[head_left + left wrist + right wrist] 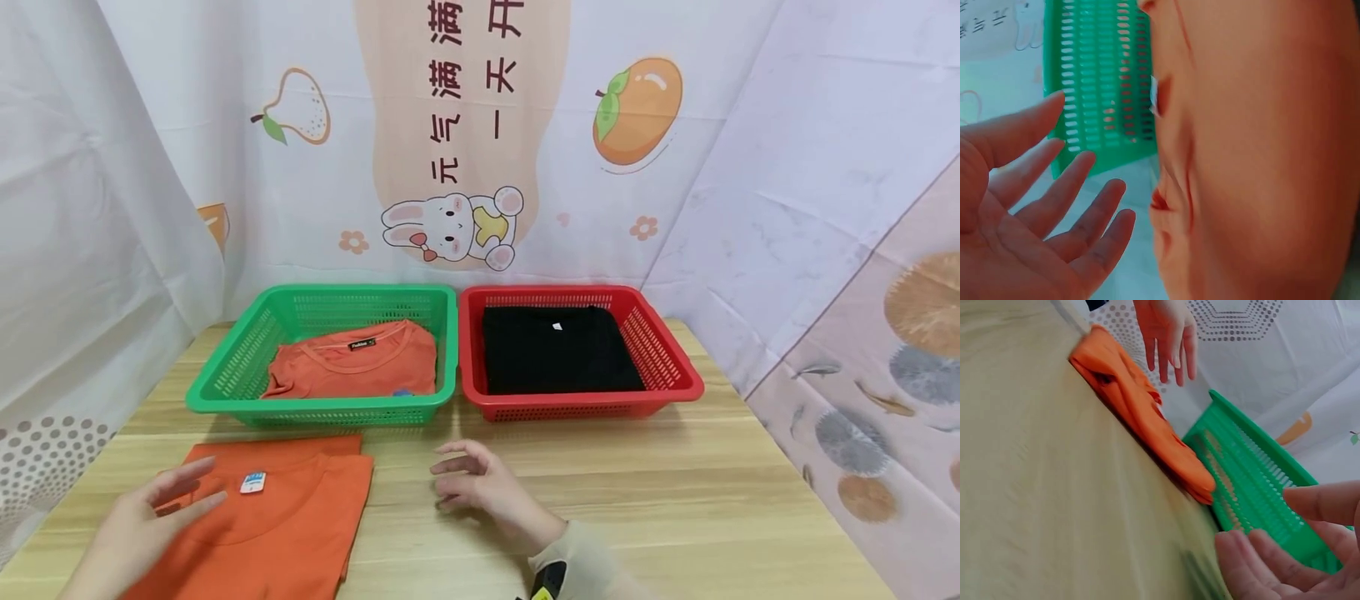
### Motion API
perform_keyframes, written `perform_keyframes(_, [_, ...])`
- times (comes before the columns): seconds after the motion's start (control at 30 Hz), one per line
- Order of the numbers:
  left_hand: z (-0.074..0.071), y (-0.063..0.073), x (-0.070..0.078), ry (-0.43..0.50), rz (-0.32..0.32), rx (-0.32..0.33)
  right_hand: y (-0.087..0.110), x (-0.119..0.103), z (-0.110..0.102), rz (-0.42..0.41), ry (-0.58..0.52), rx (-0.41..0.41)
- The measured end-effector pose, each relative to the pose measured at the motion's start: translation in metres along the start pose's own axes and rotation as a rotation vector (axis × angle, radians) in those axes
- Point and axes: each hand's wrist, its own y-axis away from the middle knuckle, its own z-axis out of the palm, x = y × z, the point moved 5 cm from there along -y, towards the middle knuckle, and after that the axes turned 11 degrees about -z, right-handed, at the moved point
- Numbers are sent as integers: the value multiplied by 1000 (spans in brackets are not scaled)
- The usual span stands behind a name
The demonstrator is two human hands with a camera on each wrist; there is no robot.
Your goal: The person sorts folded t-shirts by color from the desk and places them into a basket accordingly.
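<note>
A folded bright orange T-shirt (277, 533) with a small white-and-blue neck label lies on the table in front of the green basket. Over its left side hovers my left hand (146, 525), fingers spread and slightly bent, holding nothing. In the left wrist view the fingers (1094, 219) stand apart from the orange cloth (1260, 156). My right hand (487, 492) is above the bare wood to the right of the shirt, its fingers loosely curled around nothing. The right wrist view shows its thumb and fingers (1272, 562) parted, with the shirt (1141, 412) beyond.
At the back left, a green basket (322, 406) holds a coral T-shirt (360, 367). Beside it, a red basket (585, 400) contains a folded black garment (558, 354). Printed curtains hang behind and along both sides of the wooden table (675, 500).
</note>
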Motion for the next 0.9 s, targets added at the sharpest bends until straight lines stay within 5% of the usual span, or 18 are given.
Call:
perform_keyframes(0.17, [-1, -6, -8, -57, -1, -5, 3, 13, 12, 71, -17, -34])
perform_keyframes(0.4, [-1, -14, -20, -181, 127, 30, 0, 24, 27, 96, -46, -36])
perform_keyframes(0.5, [-3, -20, -29, -214, 101, 14, -1, 26, 32, 98, -59, -35])
perform_keyframes(0.7, [-2, -29, -48, -265, -49, -88, -2, 29, 39, 110, -69, -66])
perform_keyframes(0.9, [9, -31, -45, -99, -54, -243, -2, 31, 42, 120, -90, -105])
